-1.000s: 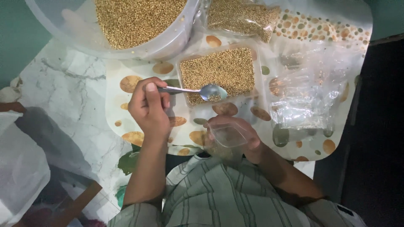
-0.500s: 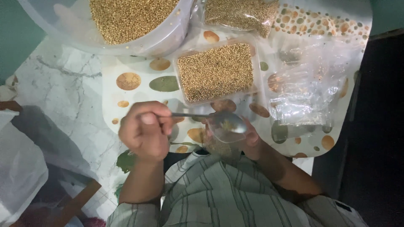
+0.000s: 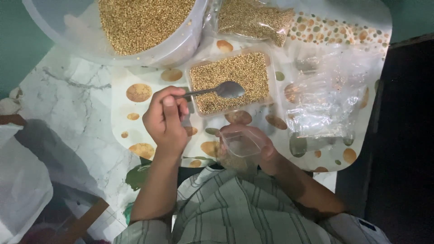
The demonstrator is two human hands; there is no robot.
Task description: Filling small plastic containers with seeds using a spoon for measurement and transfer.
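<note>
1. The left hand (image 3: pixel 165 122) is clamped around the handle of a grey metal spoon (image 3: pixel 226 89), thumb on top and fingers curled under it.
2. The spoon's bowl hangs over the rectangular clear plastic tray (image 3: pixel 272 86) of small tan seeds (image 3: pixel 244 70), close above the seeds. The bowl looks bare, though I cannot tell for sure.
3. The right hand (image 3: pixel 266 151) is closed on a small clear plastic bag (image 3: pixel 242 143). It holds the bag's mouth open just at the near edge of the counter, in front of the striped shirt (image 3: pixel 235 208).
4. My reading is that this is the scooping step: the spoon is at the tray and the bag waits open beside it.
5. The next move calls for a level spoon and a short, steady carry from tray to bag. The bag's mouth is narrow and soft, so seeds could spill past it.
6. Around them:
   - a large round clear tub (image 3: pixel 181 47) of the same seeds, just behind the tray;
   - a filled clear seed bag (image 3: pixel 253 18) beside the tub;
   - a heap of empty clear bags (image 3: pixel 325 99) to the right;
   - all of it on a spotted mat (image 3: pixel 140 92) over the white marble counter (image 3: pixel 58 104).
</note>
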